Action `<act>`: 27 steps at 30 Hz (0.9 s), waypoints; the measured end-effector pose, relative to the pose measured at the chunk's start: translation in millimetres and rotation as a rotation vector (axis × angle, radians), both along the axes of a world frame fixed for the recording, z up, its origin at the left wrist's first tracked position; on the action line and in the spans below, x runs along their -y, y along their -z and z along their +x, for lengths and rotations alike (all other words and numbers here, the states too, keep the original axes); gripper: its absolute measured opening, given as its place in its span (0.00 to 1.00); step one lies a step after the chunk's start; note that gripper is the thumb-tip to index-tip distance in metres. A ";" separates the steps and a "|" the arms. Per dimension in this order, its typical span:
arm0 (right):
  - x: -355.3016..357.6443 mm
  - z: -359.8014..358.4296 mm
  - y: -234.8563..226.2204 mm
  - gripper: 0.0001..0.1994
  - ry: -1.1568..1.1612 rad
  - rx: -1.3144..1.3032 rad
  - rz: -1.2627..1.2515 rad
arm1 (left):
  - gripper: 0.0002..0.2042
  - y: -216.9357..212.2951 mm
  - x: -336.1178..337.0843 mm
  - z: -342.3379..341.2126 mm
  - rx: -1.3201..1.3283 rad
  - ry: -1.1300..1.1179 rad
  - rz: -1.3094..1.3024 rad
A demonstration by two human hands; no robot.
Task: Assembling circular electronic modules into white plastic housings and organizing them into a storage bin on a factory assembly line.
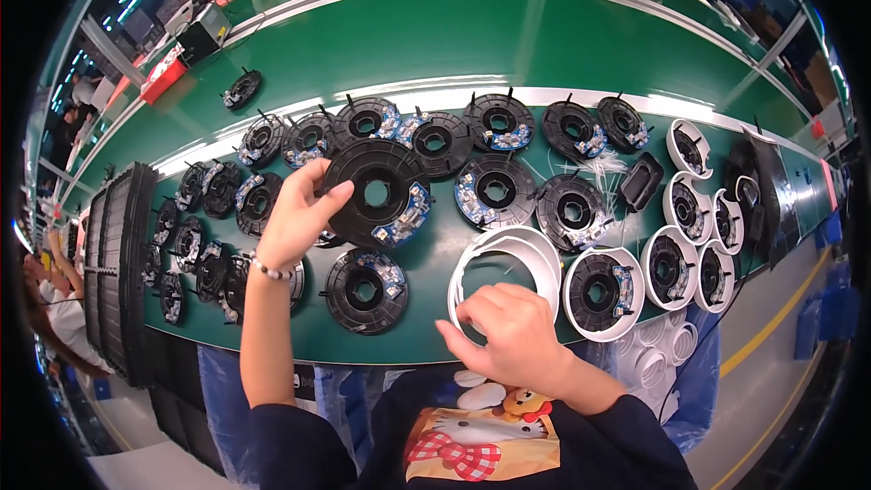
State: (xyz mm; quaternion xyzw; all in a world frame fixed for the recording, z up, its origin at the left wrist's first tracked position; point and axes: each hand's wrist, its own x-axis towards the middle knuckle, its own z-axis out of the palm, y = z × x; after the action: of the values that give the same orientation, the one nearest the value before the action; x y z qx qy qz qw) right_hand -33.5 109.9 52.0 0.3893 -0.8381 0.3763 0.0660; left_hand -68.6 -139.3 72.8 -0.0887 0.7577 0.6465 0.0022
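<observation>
My left hand [299, 213] grips the left edge of a black round disc [341, 204], thumb on top. The disc has a hole in its middle and a blue circuit board [405, 218] at its lower right; it is held above the bench. My right hand [513, 331] is closed with curled fingers at the near rim of a white ring housing [457, 283], and hides part of that rim. Green bench top shows through the ring. Beneath the held disc, a similar black disc [340, 295] lies on the bench.
Several more black discs with boards [494, 191] are spread over the green bench [435, 331]. At the right stand white housings [570, 299] with discs inside. A black tray [641, 183] lies beside loose white strips [594, 168]. Stacked black trays [118, 272] flank the left end.
</observation>
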 end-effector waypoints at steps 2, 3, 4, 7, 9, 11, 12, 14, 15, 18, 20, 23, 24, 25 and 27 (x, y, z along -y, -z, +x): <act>-3.4 -4.1 -12.2 0.18 -0.001 -0.015 -0.006 | 0.07 5.8 -0.4 11.5 -0.048 -0.011 0.074; -5.7 -7.4 -18.9 0.27 0.003 -0.030 -0.011 | 0.07 7.5 -1.4 16.7 -0.055 -0.029 0.114; -9.6 -9.2 -26.6 0.38 -0.004 0.002 0.094 | 0.07 8.6 -1.4 21.4 -0.066 -0.014 0.182; -23.6 -19.5 -31.5 0.54 -0.082 0.144 0.272 | 0.07 16.0 -8.4 27.7 -0.171 -0.038 0.271; -29.5 -21.6 -32.9 0.53 -0.092 0.181 0.383 | 0.08 14.9 -15.7 27.4 -0.182 -0.021 0.309; -28.7 -20.9 -30.4 0.52 -0.114 0.199 0.397 | 0.08 15.9 -18.2 31.7 -0.218 -0.038 0.317; -27.8 -20.0 -29.0 0.52 -0.106 0.187 0.376 | 0.09 16.2 -19.0 33.2 -0.235 -0.039 0.314; -26.1 -19.3 -28.7 0.51 -0.103 0.167 0.354 | 0.09 15.5 -22.4 36.5 -0.254 -0.053 0.348; -25.6 -19.2 -29.3 0.51 -0.093 0.155 0.339 | 0.09 14.8 -24.0 38.5 -0.268 -0.064 0.380; -24.6 -16.7 -32.1 0.50 -0.047 0.136 0.291 | 0.09 17.4 -23.3 45.0 -0.278 -0.095 0.402; -30.7 -18.8 -29.8 0.50 -0.027 0.075 0.095 | 0.09 21.0 -31.8 46.5 -0.288 -0.143 0.413; -34.2 -15.4 -38.4 0.53 0.071 0.072 -0.235 | 0.12 20.1 -49.6 55.7 -0.378 -0.247 0.435; -33.4 -16.7 -34.8 0.54 0.046 0.117 -0.383 | 0.13 19.6 -56.8 58.0 -0.409 -0.249 0.410; -30.6 -19.1 -29.1 0.55 0.021 0.162 -0.530 | 0.14 20.7 -65.1 59.6 -0.438 -0.250 0.388; -21.8 -19.2 -28.5 0.57 -0.036 0.208 -0.624 | 0.17 27.5 -84.4 63.2 -0.473 -0.275 0.377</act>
State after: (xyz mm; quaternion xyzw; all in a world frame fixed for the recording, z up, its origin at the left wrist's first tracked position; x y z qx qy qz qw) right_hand -52.7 131.7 80.5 0.3245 -0.6776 0.6539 0.0897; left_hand -5.4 -54.9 45.3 -0.0357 0.5851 0.7724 -0.2445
